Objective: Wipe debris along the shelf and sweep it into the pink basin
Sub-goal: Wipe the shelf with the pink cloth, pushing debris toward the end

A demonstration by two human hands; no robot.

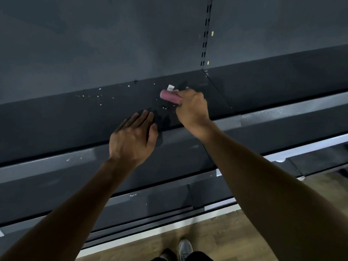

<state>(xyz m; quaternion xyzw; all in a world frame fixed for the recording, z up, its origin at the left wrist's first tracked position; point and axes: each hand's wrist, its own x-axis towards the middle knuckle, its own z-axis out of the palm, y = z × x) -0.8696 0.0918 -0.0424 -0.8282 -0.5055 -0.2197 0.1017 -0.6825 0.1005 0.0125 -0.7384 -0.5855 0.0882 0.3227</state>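
So the right hand (192,106) is curled round a pink thing (170,96), cloth or brush handle, can't really tell which, and it's down on the shelf (56,125) near the back; the left hand (131,138) is flat with fingers straight, resting at the shelf's front lip, holding nothing. Just past the pink thing there's a white paper scrap (170,87); pale crumbs (90,96) are scattered to the left along the back, and a few more (165,108) sit between the two hands. Looks to me like the wiping step is mid-go, debris not gathered yet; the pink basin isn't anywhere in view, so no idea where it's parked. Next move probably needs a drag of the crumbs toward the front edge; the basin has to be brought under there first.
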